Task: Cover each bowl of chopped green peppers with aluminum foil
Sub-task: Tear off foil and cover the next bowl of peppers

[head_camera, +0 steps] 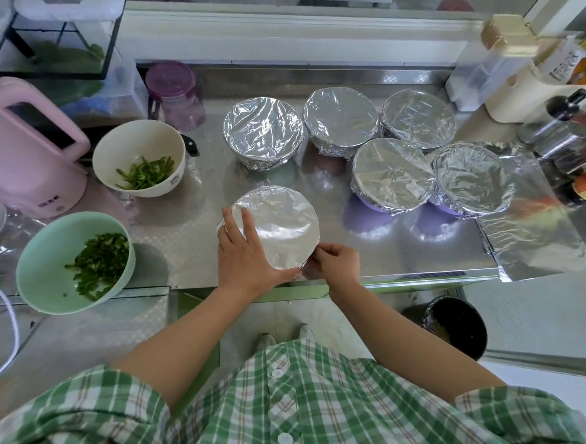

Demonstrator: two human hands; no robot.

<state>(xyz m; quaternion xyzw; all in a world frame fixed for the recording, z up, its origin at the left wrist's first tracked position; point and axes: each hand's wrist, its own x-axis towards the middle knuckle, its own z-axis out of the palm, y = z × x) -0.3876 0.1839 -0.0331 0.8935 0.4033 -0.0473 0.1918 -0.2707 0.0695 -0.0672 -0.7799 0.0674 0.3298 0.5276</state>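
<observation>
A bowl with foil stretched flat over its top point(281, 226) stands near the front edge of the steel counter. My left hand point(245, 249) lies on the foil's left side with fingers spread and straight. My right hand point(333, 263) pinches the foil's edge at the bowl's near right rim. Several foil-covered bowls point(400, 175) stand behind, in a cluster. A white bowl point(139, 159) and a mint-green bowl point(76, 263), both uncovered and holding chopped green peppers, sit at the left.
A loose foil sheet point(538, 230) lies at the right under the covered bowls. A pink appliance point(24, 157), a purple-lidded jar point(176, 91), bottles and containers point(564, 135) at the right, and a dark bin point(456, 328) below the counter edge surround the work area.
</observation>
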